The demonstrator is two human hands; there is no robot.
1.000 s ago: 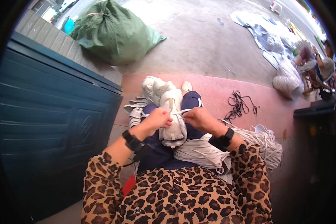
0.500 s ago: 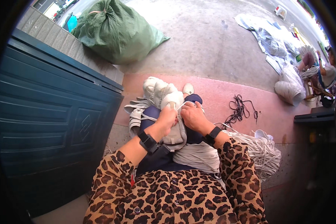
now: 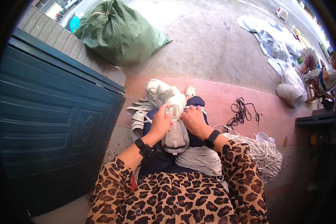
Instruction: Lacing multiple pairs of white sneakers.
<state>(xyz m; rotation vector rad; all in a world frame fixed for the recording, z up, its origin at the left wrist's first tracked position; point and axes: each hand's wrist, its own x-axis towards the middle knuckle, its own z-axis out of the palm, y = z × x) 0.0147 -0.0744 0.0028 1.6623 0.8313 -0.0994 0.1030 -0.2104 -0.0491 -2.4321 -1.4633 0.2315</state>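
A pale beige-and-white shoe lies across my lap, its heel toward me. At the shoe's left side is my left hand, its fingers curled against the edge near the lace holes; its exact grip is partly hidden. My right hand is closed in a pinch on a white shoelace at the shoe's right side. Beyond the hands, a row of similar pale shoes rests on my legs. A bundle of flat white laces lies on my lap, below my right wrist.
More white laces pile up at my right, near tangled black laces on the pink floor. A dark blue door panel stands close at left. Farther off are a stuffed green sack, white bags and a seated person.
My left hand has shifted slightly up and left along the shoe, its fingers looser, uncovering more of the shoe. The right hand still pinches the lace. The view has shifted slightly.
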